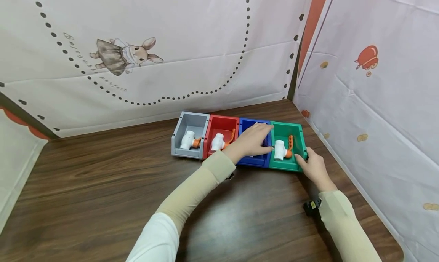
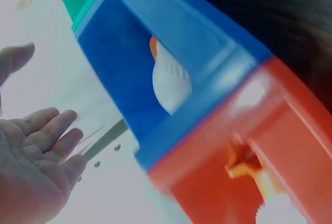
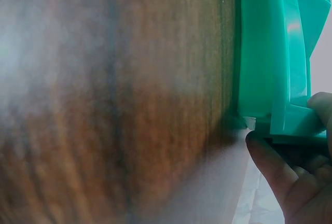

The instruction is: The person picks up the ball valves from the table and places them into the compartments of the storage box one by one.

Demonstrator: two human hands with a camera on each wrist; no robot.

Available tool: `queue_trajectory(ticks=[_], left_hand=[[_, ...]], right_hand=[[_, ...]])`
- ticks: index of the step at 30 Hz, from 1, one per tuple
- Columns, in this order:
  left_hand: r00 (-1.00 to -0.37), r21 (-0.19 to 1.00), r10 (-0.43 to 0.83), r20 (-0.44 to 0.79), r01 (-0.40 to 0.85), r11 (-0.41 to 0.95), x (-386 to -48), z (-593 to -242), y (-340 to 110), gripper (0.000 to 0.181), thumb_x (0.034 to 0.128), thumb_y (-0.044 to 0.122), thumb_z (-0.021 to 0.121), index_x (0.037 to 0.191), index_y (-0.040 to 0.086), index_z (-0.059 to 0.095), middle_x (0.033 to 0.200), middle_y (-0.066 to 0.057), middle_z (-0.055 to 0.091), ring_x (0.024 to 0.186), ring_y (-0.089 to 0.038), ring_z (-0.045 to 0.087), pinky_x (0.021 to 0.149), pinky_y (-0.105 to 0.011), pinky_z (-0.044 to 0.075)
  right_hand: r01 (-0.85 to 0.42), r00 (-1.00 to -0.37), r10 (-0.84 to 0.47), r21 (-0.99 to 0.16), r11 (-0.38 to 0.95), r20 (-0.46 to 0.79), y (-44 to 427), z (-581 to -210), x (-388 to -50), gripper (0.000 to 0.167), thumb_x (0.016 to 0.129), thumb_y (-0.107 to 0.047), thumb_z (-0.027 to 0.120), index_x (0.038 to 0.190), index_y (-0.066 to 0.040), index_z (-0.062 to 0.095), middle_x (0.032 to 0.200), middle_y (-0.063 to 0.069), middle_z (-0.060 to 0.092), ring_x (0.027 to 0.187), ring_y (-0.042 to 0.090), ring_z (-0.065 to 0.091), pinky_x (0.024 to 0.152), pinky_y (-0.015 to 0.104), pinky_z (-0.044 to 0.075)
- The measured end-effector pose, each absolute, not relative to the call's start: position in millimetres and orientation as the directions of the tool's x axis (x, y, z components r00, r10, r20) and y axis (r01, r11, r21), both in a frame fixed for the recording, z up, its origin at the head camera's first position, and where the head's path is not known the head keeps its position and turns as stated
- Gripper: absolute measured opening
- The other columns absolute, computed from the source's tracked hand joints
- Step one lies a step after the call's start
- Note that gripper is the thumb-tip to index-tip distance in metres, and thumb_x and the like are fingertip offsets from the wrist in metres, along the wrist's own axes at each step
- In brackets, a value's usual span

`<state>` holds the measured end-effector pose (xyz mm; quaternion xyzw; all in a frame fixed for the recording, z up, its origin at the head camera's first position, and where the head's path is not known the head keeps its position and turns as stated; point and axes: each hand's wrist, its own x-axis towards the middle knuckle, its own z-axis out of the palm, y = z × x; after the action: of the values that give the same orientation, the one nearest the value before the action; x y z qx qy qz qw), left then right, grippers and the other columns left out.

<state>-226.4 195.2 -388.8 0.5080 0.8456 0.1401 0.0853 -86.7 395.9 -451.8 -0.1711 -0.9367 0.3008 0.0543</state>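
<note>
A green bin (image 1: 280, 129) stands at the right end of a joined row, with a white valve (image 1: 279, 150) with an orange handle lying in it. My right hand (image 1: 316, 167) grips its right side wall, thumb over the rim and fingers outside. My left hand (image 1: 253, 139) hovers over the blue bin (image 2: 106, 60), fingers extended and holding nothing. Inside that bin lies another white valve (image 2: 170, 81), mostly covered by the left hand in the head view. Further left, the red bin (image 1: 223, 123) and the grey bin (image 1: 194, 119) each contain a white valve with an orange handle.
The bins stand on a dark wood-grain table (image 1: 103, 193), near its back edge. A printed fabric curtain (image 1: 192, 45) hangs behind, and another fabric panel (image 1: 387, 113) runs along the right side, close to the right hand.
</note>
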Motion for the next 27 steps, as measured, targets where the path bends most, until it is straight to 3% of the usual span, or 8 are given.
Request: queue_trajectory(ticks=[4, 17, 23, 27], left_hand=[[-0.487, 0.303, 0.874, 0.007, 0.833, 0.462, -227.2, -387.8, 179.5, 0.073, 0.0878, 0.046, 0.06, 0.147, 0.013, 0.033, 0.15, -0.004, 0.038, 0.139, -0.019, 0.031, 0.114, -0.037, 0.028], [-0.546, 0.274, 0.833, 0.089, 0.817, 0.507, -230.0, -392.4, 108.1, 0.074, 0.0847, 0.047, 0.062, 0.145, 0.012, 0.038, 0.148, -0.009, 0.039, 0.138, -0.027, 0.033, 0.116, -0.044, 0.023], [-0.609, 0.304, 0.782, 0.132, 0.776, 0.553, -233.6, -398.3, 75.9, 0.073, 0.0836, 0.046, 0.064, 0.143, 0.01, 0.041, 0.145, -0.012, 0.042, 0.136, -0.03, 0.035, 0.112, -0.049, 0.028], [-0.632, 0.312, 0.761, 0.145, 0.759, 0.571, -232.2, -400.6, 68.7, 0.073, 0.0826, 0.045, 0.065, 0.142, 0.01, 0.042, 0.145, -0.012, 0.042, 0.136, -0.03, 0.035, 0.11, -0.051, 0.031]], right_hand=[[0.286, -0.938, 0.346, -0.573, 0.768, -0.004, 398.0, -452.7, -89.4, 0.041, 0.098, -0.022, 0.048, 0.119, 0.012, 0.045, 0.104, 0.032, 0.057, 0.082, 0.033, 0.054, 0.07, 0.044, 0.047], [0.275, -0.945, 0.328, -0.573, 0.772, -0.011, 401.8, -452.2, -96.4, 0.044, 0.098, -0.023, 0.048, 0.121, 0.014, 0.044, 0.109, 0.035, 0.056, 0.086, 0.036, 0.056, 0.073, 0.049, 0.049], [0.25, -0.955, 0.296, -0.567, 0.785, -0.011, 408.4, -449.2, -99.4, 0.045, 0.098, -0.025, 0.048, 0.121, 0.015, 0.044, 0.107, 0.035, 0.057, 0.084, 0.035, 0.056, 0.071, 0.048, 0.049], [0.251, -0.957, 0.288, -0.576, 0.778, -0.027, 412.7, -449.2, -98.1, 0.052, 0.099, -0.03, 0.046, 0.125, 0.014, 0.041, 0.114, 0.037, 0.054, 0.093, 0.04, 0.057, 0.078, 0.053, 0.049]])
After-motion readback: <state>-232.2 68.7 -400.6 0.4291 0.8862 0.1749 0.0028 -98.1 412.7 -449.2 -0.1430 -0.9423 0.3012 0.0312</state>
